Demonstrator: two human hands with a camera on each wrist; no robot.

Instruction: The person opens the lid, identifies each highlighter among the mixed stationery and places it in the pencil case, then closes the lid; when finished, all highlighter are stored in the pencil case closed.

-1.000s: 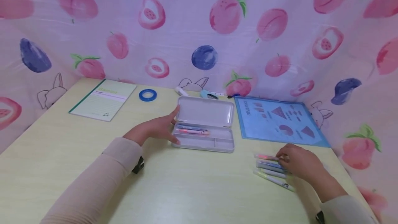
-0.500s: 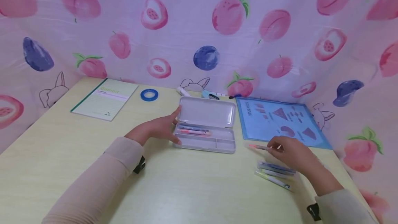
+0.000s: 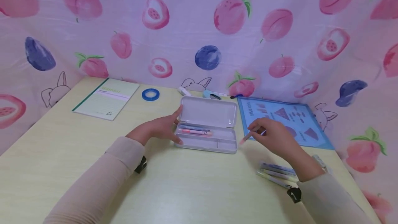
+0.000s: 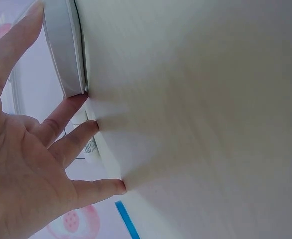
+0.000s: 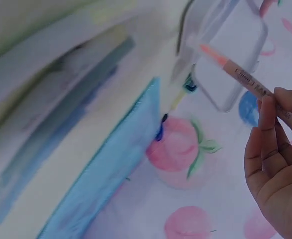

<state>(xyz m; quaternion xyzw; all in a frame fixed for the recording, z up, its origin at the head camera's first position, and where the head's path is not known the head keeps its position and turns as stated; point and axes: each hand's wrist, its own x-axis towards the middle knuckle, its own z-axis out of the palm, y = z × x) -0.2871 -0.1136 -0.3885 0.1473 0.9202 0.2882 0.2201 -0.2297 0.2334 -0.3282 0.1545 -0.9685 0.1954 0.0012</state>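
Note:
A white pencil case lies with its lid up in the middle of the table. Two pens are in its rear compartment. My left hand rests against the case's left side, fingers spread and straight; in the left wrist view its thumb and one finger touch the case. Between right thumb and fingers I pinch a highlighter with an orange-pink tip. That right hand is just right of the case, the highlighter's tip slanting down toward the case's front right corner.
Several pens lie at the right, under the right forearm. A blue sheet folder is behind the right hand. At the back are a notebook, a blue tape roll, a white tube and a light-blue item.
My right hand has lifted the highlighter from the group of pens and carried it left and away from me, up to the case. The left hand has stayed at the case's left side.

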